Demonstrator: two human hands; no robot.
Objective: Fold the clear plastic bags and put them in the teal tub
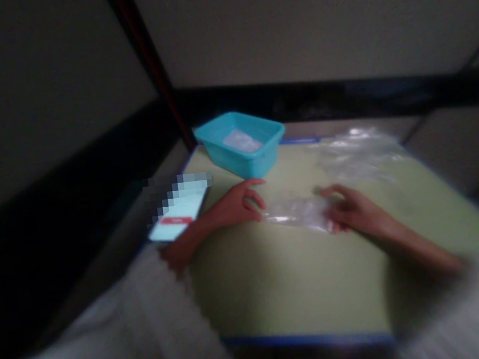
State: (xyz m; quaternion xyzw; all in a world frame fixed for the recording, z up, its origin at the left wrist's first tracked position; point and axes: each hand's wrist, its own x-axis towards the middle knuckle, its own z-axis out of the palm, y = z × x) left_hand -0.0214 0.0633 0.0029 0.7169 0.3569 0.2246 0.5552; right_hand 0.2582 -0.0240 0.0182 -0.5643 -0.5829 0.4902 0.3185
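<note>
A clear plastic bag (294, 212) lies across the middle of the table between my two hands. My right hand (351, 210) has its fingers closed on the bag's right end, somewhat blurred by motion. At the bag's left end is my left hand (242, 202), its thumb and fingers curved and apart with nothing visible between them. I cannot tell whether its lower fingertips touch the plastic.
A turquoise plastic basin (244, 164) stands at the back left, with a pale, flat packet (241, 141) inside. Several clear plastic bags (358, 154) are heaped at the back right. Beside my left forearm lies a lit phone (178, 215). Blue edging borders the pale yellow table (295, 288).
</note>
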